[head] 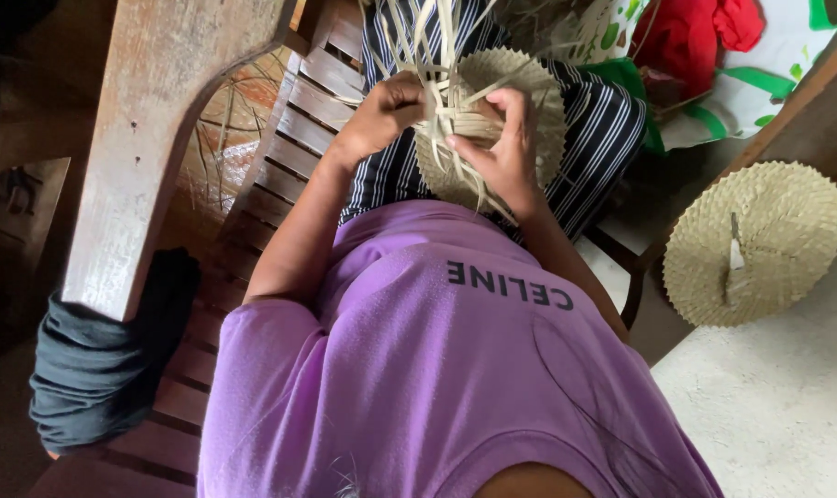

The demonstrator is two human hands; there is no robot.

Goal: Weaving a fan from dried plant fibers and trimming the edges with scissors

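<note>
A round woven straw piece [529, 101] with a scalloped edge rests on my lap over striped dark trousers [603, 138]. Loose pale straw strips [437, 46] stick up from its middle. My left hand [386, 111] is closed on a bunch of these strips at the left side of the piece. My right hand [506, 148] pinches strips against the woven face, thumb pressed near the centre. I wear a purple shirt [418, 369] and sit on a slatted wooden bench [289, 157].
A finished round straw fan [778, 231] lies on the pale floor at right. A wooden armrest [151, 138] runs along the left, with dark cloth [105, 369] bunched below it. Red and green-white fabric [713, 46] lies beyond my knees.
</note>
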